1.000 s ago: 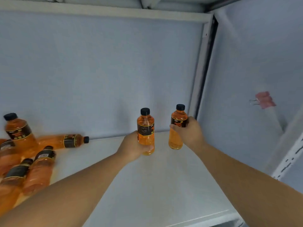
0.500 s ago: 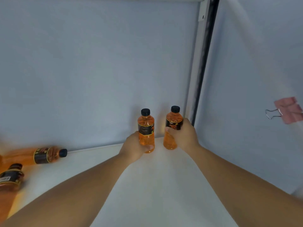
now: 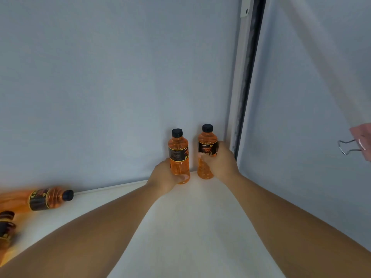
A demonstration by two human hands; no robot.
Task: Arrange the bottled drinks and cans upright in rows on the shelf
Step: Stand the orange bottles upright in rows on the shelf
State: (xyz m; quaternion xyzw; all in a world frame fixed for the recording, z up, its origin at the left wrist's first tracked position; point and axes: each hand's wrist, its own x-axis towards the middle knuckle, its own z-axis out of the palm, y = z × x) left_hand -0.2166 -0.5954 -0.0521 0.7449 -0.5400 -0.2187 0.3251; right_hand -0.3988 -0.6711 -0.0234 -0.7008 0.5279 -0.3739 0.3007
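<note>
Two orange drink bottles with black caps and dark labels stand upright at the back right corner of the white shelf (image 3: 190,227). My left hand (image 3: 163,178) grips the left bottle (image 3: 179,157) low on its body. My right hand (image 3: 219,164) grips the right bottle (image 3: 207,146) around its middle. Both bottles are close to the back wall, side by side with a small gap between them. Another orange bottle (image 3: 47,198) lies on its side at the left, cap pointing right.
More bottles (image 3: 6,225) lie blurred at the far left edge. A grey upright post (image 3: 244,87) marks the shelf's right rear corner. A pink binder clip (image 3: 359,141) hangs on the right side panel.
Both hands have carried their bottles further back into the right rear corner, and the bottles now stand closer together against the back wall. The view has shifted right and closer.
</note>
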